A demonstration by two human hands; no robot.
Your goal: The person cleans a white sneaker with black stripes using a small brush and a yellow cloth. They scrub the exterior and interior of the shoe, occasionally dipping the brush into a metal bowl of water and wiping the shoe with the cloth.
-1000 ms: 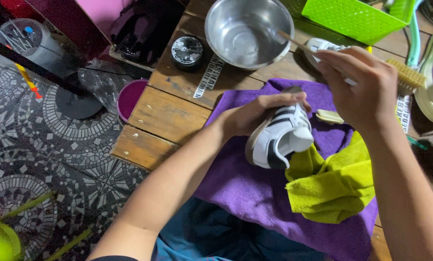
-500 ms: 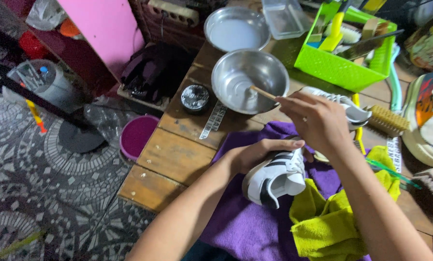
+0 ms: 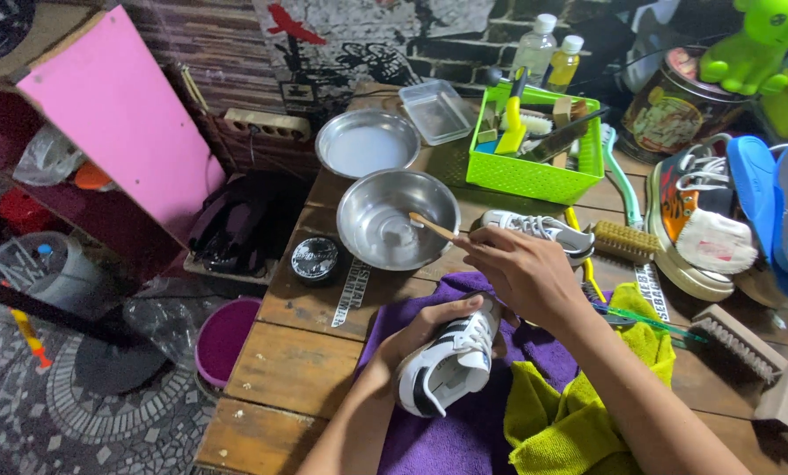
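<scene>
My left hand [image 3: 425, 330] grips a white sneaker with black stripes [image 3: 451, 365] over a purple towel [image 3: 464, 431] on the wooden table [image 3: 297, 369]. My right hand [image 3: 521, 273] holds a thin wooden-handled brush [image 3: 431, 226], whose tip reaches into a steel bowl [image 3: 385, 233] that holds a little liquid. A second white sneaker [image 3: 535, 230] lies just behind my right hand. A yellow-green cloth [image 3: 570, 413] is bunched under my right forearm.
A second steel bowl [image 3: 366, 141], a clear plastic lid [image 3: 436, 110] and a green basket of brushes [image 3: 535, 149] stand at the back. A round tin [image 3: 315, 258] sits left of the bowl. Scrub brushes [image 3: 627, 239] and other shoes [image 3: 728, 220] lie to the right. A purple bucket [image 3: 222, 339] stands on the floor.
The view tilted up, showing more of the table's back. My right hand moved left, bringing the brush tip into the steel bowl. My left hand kept hold of the sneaker.
</scene>
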